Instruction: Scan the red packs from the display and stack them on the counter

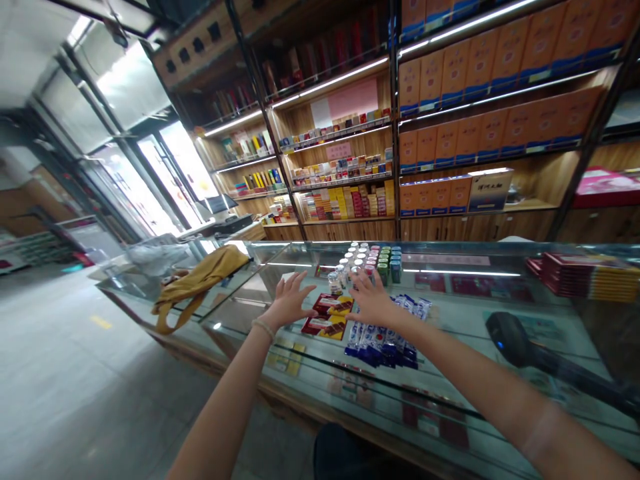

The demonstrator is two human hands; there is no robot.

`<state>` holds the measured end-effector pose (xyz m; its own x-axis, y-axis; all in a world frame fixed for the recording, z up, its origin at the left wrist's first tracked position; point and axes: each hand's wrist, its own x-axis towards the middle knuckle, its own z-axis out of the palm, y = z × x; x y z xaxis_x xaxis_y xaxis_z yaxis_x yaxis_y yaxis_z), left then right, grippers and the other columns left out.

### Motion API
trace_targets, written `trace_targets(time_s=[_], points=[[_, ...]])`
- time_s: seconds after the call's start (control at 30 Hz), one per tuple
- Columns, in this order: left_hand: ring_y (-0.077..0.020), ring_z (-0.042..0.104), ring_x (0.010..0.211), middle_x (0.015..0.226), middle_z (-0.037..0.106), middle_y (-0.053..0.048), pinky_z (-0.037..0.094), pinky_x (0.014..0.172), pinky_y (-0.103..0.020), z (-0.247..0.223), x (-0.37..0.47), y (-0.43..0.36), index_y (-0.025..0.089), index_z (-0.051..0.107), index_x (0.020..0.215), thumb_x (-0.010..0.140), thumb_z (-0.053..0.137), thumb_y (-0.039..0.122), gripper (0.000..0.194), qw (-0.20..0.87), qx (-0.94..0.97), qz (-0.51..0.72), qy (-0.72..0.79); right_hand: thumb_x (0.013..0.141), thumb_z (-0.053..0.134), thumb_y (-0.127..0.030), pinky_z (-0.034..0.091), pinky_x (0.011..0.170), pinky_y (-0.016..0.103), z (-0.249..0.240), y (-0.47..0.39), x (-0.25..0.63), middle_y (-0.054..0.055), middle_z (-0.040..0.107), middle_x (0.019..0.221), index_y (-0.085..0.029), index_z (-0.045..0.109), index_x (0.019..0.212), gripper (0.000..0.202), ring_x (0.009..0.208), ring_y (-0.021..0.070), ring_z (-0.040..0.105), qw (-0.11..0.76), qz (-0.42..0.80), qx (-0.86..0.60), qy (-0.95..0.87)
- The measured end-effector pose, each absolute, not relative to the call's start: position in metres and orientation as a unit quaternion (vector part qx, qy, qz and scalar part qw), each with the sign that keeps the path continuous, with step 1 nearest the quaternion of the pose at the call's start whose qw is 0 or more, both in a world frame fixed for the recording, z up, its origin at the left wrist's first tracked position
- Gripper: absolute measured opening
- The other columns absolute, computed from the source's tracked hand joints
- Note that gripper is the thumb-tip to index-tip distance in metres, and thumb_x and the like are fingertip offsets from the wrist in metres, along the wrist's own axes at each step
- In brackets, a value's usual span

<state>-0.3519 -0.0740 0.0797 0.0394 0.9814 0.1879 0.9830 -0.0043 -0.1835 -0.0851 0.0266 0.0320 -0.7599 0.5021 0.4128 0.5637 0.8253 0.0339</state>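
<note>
My left hand (290, 303) is held over the glass counter with its fingers spread, just left of two red-and-yellow chocolate packs (327, 315). Reaching across the blue-and-white wrapped bars (385, 337), my right hand (370, 300) has its fingers apart and nothing in them. Beyond its fingertips stand rows of small cylindrical containers (383, 263) with white, pink, green and blue colouring. Whether the right fingertips touch the nearest ones cannot be made out. Part of the bars is hidden under my right hand and forearm.
A handheld barcode scanner (510, 339) stands at the right, near my right forearm. Stacked red and yellow packs (570, 275) lie at the counter's far right. A mustard cloth bag (200, 280) rests on the left. Shelves with orange boxes (457, 143) rise behind the counter.
</note>
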Motion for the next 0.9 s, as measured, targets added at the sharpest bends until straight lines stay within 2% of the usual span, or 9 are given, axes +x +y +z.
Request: trace_targets(time_s=[0.17,0.33,0.5,0.73,0.9], points=[[-0.0396,0.020,0.157,0.171,0.025,-0.013,0.009,0.125,-0.065,0.076,-0.357,-0.059,0.035,0.056,0.145,0.071,0.082,0.061,0.083,0.090,-0.718,0.017,-0.690,0.083,0.063,-0.073,-0.005,0.125,0.063,0.026,0.031,-0.091,0.016,0.028,0.169,-0.019,0.071,0.125,0.069,0.158,0.0386,0.014,0.168,-0.061,-0.278,-0.944],[-0.0430,0.013,0.158,0.172,0.020,-0.013,0.001,0.121,-0.072,0.080,-0.358,-0.045,0.038,0.055,0.146,0.066,0.082,0.066,0.089,0.026,-0.709,0.075,-0.700,0.087,0.053,-0.078,-0.005,0.125,0.064,0.020,0.036,-0.095,0.016,0.028,0.169,-0.017,0.072,0.123,0.073,0.158,0.0382,0.012,0.150,-0.043,-0.281,-0.947],[-0.0447,0.012,0.158,0.172,0.023,-0.010,-0.002,0.119,-0.075,0.082,-0.355,-0.037,0.042,0.061,0.139,0.066,0.082,0.066,0.080,0.004,-0.706,0.094,-0.702,0.089,0.053,-0.074,-0.004,0.126,0.064,0.021,0.037,-0.096,0.015,0.027,0.170,-0.019,0.073,0.121,0.068,0.159,0.0370,0.012,0.143,-0.026,-0.284,-0.948],[-0.0435,0.015,0.157,0.170,0.027,-0.009,0.000,0.121,-0.073,0.078,-0.356,-0.036,0.036,0.069,0.127,0.066,0.086,0.058,0.068,0.019,-0.705,0.064,-0.706,0.087,0.061,-0.068,-0.003,0.125,0.065,0.023,0.035,-0.097,0.016,0.025,0.170,-0.016,0.073,0.122,0.064,0.159,0.0385,0.010,0.145,-0.018,-0.285,-0.947],[-0.0421,0.016,0.157,0.170,0.025,-0.014,0.006,0.123,-0.070,0.075,-0.353,-0.045,0.029,0.068,0.123,0.066,0.086,0.054,0.065,0.068,-0.710,0.022,-0.700,0.083,0.067,-0.064,-0.002,0.126,0.062,0.028,0.031,-0.095,0.015,0.025,0.170,-0.017,0.072,0.120,0.060,0.158,0.0378,0.012,0.180,-0.031,-0.281,-0.942]])
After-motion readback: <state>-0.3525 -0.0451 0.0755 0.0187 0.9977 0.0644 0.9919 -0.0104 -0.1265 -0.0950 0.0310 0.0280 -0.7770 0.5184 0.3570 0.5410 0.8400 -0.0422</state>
